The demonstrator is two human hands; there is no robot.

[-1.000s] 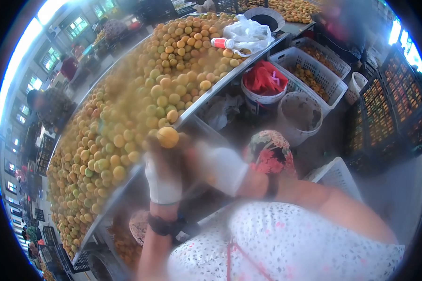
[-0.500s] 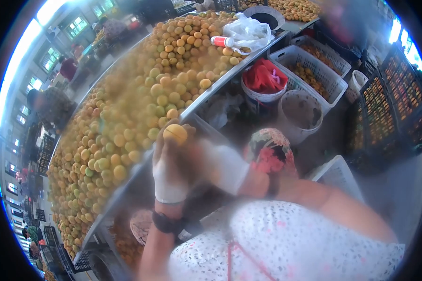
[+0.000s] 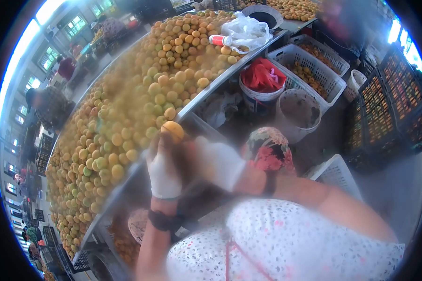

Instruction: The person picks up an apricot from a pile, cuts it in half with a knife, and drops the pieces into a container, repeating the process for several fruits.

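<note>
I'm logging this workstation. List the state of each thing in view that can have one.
Left hand: gloved, gripping a fruit
Held fruit: whole-looking, dark line across it
Right hand: gloved, fingers blurred
Table fruit: heaped, loose
Red-and-white container: lying on its side
Clear bag: crumpled
Red bag: bunched in a bucket's mouth
Grey-white bucket: upright, uncovered
Large white crate: open, partly filled

From where I watch, the table edge [image 3: 211, 88] looks like smooth, greyish metal with a dull sheen. I see thin, crinkled, glossy plastic in the white bag [image 3: 248, 32], and stiff, matt plastic in the perforated white crate [image 3: 330, 92]. The red bag [image 3: 262, 76] reads as creased plastic film, the white gloves [image 3: 165, 177] as soft, matt cloth.
</note>
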